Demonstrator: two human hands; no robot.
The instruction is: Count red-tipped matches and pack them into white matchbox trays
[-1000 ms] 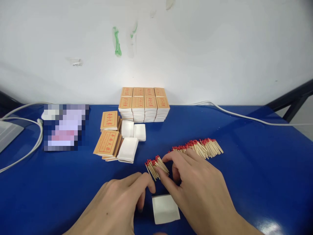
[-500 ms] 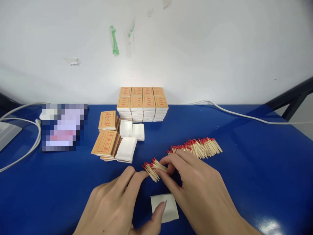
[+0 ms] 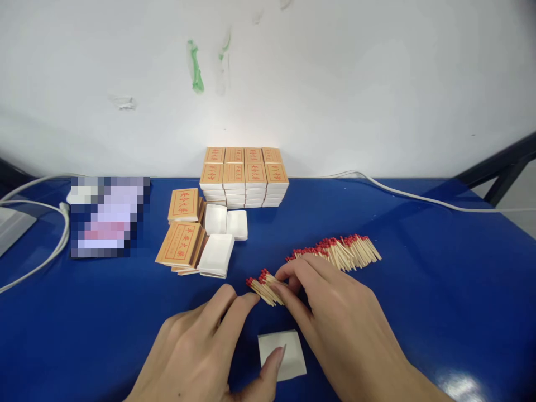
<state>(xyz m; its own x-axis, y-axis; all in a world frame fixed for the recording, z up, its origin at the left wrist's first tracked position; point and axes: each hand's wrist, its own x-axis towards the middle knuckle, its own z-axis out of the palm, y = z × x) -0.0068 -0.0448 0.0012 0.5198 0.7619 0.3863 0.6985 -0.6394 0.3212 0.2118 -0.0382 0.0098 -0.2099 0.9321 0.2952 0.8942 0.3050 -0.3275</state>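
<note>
A small bunch of red-tipped matches (image 3: 264,291) lies on the blue table between my hands. My right hand (image 3: 341,312) pinches part of this bunch between thumb and fingers. My left hand (image 3: 196,340) has its index fingertip against the bunch's left side, with its thumb spread well apart over a white matchbox tray (image 3: 294,357). That tray lies flat near the table's front, its inside partly covered by the thumb. Beyond my right hand is a larger row of loose matches (image 3: 355,252), partly hidden by the fingers.
Stacked yellow-and-white matchboxes (image 3: 245,178) stand against the wall. Left of centre are yellow matchbox sleeves (image 3: 181,245) and white trays (image 3: 216,255). A blurred-out phone-like object (image 3: 111,218) and white cables (image 3: 67,234) lie at left; another cable (image 3: 402,195) runs along the right.
My left index finger has moved slightly right, and the left part of the match bunch has shifted right, closer to the matches in my right hand. The tray stays in place.
</note>
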